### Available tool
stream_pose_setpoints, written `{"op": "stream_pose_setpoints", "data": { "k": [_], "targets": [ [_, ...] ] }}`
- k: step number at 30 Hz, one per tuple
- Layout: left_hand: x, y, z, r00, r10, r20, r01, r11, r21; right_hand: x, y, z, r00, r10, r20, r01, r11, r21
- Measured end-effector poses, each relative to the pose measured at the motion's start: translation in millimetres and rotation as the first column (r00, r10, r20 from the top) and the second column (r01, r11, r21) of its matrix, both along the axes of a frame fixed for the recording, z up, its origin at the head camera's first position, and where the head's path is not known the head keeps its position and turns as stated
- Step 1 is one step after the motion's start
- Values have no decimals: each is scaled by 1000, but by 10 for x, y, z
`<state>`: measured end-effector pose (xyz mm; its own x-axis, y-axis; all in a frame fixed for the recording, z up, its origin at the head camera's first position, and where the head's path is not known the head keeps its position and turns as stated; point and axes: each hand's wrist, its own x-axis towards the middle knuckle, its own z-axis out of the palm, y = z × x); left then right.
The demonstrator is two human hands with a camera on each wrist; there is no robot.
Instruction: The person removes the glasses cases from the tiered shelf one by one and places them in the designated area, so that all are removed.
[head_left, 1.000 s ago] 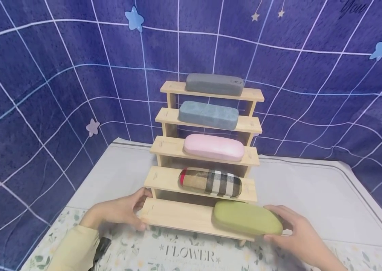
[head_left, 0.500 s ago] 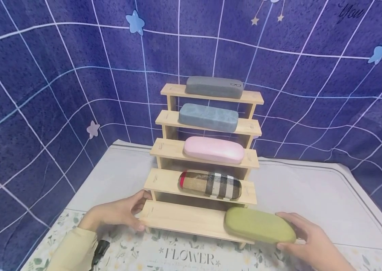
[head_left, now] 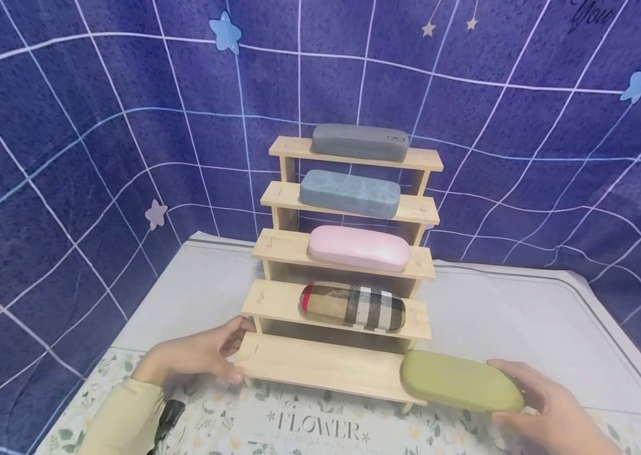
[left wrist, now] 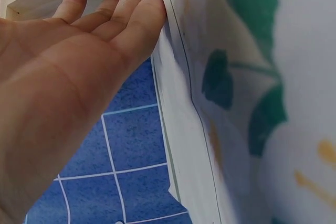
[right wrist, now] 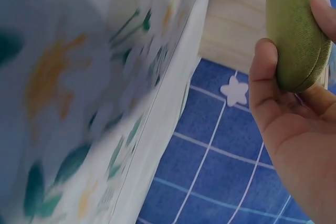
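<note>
step: looks like shifting the olive-green glasses case (head_left: 459, 380), mostly past the right end of the bottom wooden tier (head_left: 320, 363) | right grip (head_left: 550, 404): pinching its outer end; left grip (head_left: 201, 354): curled round tier's left end | next: imo calls for tier braced, case level

Dressed at left in a pale yellow sleeve (head_left: 122, 417) — plain, softly creased, cut straight at the end — with a small black piece (head_left: 169, 417) close against it, too blurred to identify.

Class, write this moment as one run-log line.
left hand: grips bottom shelf, left end | right hand: holds green case, right end | upper shelves: one case each
</note>
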<state>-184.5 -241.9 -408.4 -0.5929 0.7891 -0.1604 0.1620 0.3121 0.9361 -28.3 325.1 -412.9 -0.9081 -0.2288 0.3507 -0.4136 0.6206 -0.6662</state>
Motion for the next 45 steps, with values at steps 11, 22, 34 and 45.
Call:
{"op": "stream_pose_setpoints", "data": {
  "k": [11, 22, 34, 45],
  "targets": [
    [13, 5, 17, 1000, 3, 3, -3, 1000, 6, 107, 350, -22, 991, -102, 88, 98, 994, 48],
    [19, 5, -1, 1000, -1, 6, 1, 1000, 4, 108, 505, -162, 979, -130, 158, 117, 989, 90],
    [-26, 3, -21, 1000, 2, 28, -2, 1000, 20, 73, 550, -150, 965, -116, 236, 83, 986, 144],
    [-38, 4, -30, 1000, 4, 1, -4, 1000, 0, 119, 697, -218, 976, 69, 206, -86, 994, 75]
  ]
}}
